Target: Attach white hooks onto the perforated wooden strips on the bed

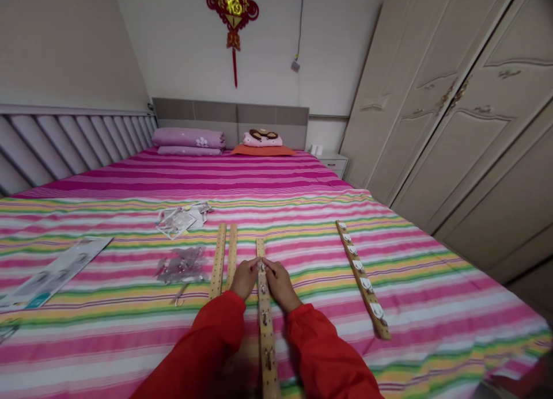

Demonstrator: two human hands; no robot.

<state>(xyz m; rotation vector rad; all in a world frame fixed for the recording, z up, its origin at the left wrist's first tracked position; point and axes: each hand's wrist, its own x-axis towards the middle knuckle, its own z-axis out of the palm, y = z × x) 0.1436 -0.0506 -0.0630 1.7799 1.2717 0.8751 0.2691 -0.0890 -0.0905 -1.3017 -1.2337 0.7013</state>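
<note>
A long wooden strip with rows of holes [266,327] lies lengthwise on the bed in front of me, with several small metal hooks [265,317] along it. My left hand [245,278] and my right hand [280,282] meet over its far part. Both hands have thumb and fingertips pinched close together at a small metal hook [261,267] on the strip. Exactly how each fingertip touches the hook is too small to make out. Left of my hands lie two bare perforated wooden strips [218,255], partly hidden by my left arm.
At right lies a wooden strip with white-backed hooks [363,281]. Clear plastic bags [182,265] with small parts, opened packaging [179,219], a loose metal hook [178,297] and a long blister pack [60,272] lie at left on the striped bedspread [129,341]. A wardrobe [470,122] stands at right.
</note>
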